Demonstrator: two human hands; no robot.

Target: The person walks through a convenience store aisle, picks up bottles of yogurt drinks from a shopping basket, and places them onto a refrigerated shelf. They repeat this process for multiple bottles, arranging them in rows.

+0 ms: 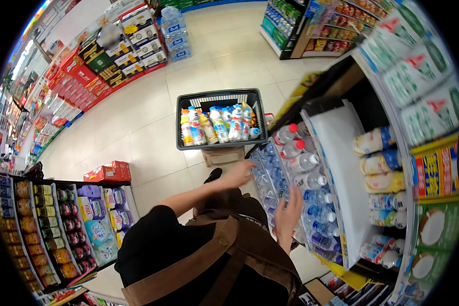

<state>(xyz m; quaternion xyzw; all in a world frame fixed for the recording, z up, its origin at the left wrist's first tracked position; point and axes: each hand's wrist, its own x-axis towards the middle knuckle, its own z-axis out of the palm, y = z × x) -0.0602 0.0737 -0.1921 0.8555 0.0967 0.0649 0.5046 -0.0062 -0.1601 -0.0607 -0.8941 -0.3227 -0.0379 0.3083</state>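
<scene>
My left hand is stretched out below the basket and beside the lower shelf, its fingers apart and nothing seen in it. In front of the shelved water bottles is my right hand, fingers spread, holding nothing. A dark plastic shopping basket rests on a beige stool, filled with upright drink bottles, many with blue caps. Red-capped bottles stand at the far end of the water shelf. On the shelf above, a white surface lies in front of several drink bottles.
White and green cartons are stacked at the top right. Stocked shelves of jars and packs stand on the left, with a red box on top. Stacked drink boxes and shrink-wrapped water packs line the tiled floor's far side.
</scene>
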